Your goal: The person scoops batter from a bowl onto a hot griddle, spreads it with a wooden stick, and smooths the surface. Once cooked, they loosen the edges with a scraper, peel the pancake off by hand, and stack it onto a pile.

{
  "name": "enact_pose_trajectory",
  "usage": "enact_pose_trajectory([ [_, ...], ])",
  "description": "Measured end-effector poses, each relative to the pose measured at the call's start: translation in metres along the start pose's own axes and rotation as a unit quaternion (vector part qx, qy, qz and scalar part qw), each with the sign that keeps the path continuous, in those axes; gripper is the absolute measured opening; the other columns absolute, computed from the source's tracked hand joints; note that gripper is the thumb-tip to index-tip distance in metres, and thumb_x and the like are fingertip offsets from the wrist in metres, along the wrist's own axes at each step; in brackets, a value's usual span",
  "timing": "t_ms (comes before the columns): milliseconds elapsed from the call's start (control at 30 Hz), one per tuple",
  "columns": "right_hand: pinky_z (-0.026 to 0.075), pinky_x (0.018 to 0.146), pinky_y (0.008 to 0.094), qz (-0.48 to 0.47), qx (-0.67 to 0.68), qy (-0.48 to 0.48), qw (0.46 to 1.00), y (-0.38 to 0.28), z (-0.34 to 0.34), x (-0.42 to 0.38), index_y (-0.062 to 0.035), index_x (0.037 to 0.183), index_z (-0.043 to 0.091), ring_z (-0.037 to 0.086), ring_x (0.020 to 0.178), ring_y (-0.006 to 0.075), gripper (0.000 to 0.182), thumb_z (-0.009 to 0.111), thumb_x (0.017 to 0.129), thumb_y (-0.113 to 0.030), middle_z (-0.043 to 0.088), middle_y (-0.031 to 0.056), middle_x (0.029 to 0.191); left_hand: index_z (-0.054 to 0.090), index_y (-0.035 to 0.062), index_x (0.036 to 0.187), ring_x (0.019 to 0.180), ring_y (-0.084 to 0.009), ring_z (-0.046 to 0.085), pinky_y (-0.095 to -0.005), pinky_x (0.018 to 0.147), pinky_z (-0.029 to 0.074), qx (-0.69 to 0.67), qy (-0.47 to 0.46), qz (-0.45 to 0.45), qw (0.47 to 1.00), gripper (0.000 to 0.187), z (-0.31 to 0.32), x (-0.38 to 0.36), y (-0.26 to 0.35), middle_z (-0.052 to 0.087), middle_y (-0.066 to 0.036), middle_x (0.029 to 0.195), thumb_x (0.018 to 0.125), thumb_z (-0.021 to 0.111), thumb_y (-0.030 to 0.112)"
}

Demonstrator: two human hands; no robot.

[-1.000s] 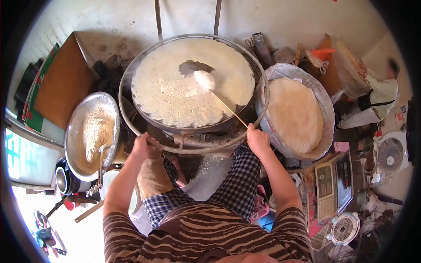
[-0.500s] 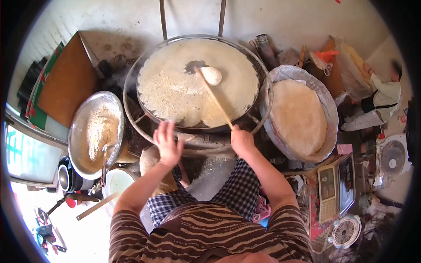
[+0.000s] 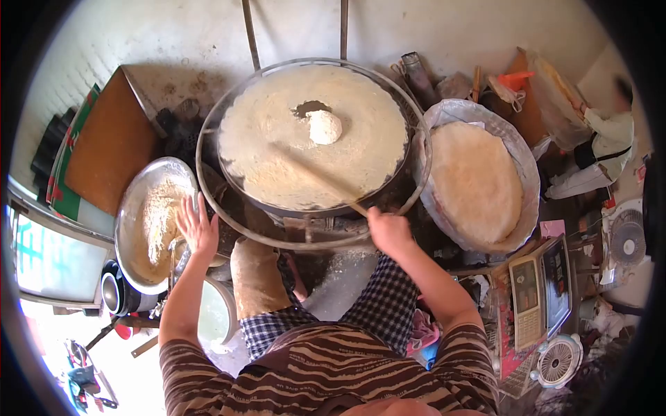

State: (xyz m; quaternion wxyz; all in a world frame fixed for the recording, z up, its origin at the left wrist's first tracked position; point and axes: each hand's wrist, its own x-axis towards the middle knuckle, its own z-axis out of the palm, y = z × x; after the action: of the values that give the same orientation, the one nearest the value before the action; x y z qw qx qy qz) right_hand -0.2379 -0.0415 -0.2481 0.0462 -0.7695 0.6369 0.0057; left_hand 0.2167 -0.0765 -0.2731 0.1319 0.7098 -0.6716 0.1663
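A round griddle inside a metal ring carries a thin layer of pale batter with a dark bare patch near its middle. A white lump of dough rests beside that patch. My right hand grips the end of a wooden spreader, whose far end is blurred over the batter's left part. My left hand, fingers spread and holding nothing, is over the right edge of a metal basin containing wet dough or batter.
To the right, a foil-lined basket holds a stack of flat round sheets. A person is at the far right. Fans, a scale-like device and a bucket surround my legs.
My left hand has moved left from the griddle's front edge to the basin. The spreader's far end has swung left, away from the dough lump, which sits slightly lower and further left.
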Motion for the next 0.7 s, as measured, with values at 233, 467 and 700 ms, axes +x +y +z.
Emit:
enact_pose_trajectory([
  [233,0.051,0.064,0.0470,0.100,0.079,0.014,0.992,0.001,0.005,0.019,-0.0020,0.090,0.050,0.066,0.070,0.0364,0.014,0.041,0.088,-0.013,0.065,0.0211,0.072,0.036,0.0015,0.136,0.132,-0.0302,0.028,-0.0506,0.109,0.014,0.088,-0.152,-0.035,0.984,0.068,-0.043,-0.069,-0.079,0.032,-0.018,0.140,0.079,0.062,0.029],
  [467,0.050,0.063,0.0455,0.104,0.024,-0.002,0.994,0.028,0.003,0.005,-0.0030,0.090,0.048,0.067,0.072,0.0336,0.011,0.042,0.086,-0.012,0.066,0.0200,0.073,0.040,0.0006,0.127,0.124,-0.0335,0.040,-0.0483,0.097,0.037,0.115,-0.371,-0.212,0.897,0.049,-0.066,-0.103,-0.119,0.040,-0.020,0.131,0.082,0.054,0.015],
  [700,0.051,0.065,0.0476,0.043,0.099,-0.004,0.994,-0.009,0.001,0.006,-0.0007,0.091,0.050,0.066,0.072,0.0375,0.013,0.042,0.087,-0.011,0.065,0.0228,0.074,0.031,-0.0031,0.129,0.101,-0.0392,0.057,-0.0468,0.080,0.049,0.049,-0.406,-0.214,0.887,0.050,0.011,-0.138,-0.205,0.052,-0.027,0.113,0.083,0.048,0.006],
])
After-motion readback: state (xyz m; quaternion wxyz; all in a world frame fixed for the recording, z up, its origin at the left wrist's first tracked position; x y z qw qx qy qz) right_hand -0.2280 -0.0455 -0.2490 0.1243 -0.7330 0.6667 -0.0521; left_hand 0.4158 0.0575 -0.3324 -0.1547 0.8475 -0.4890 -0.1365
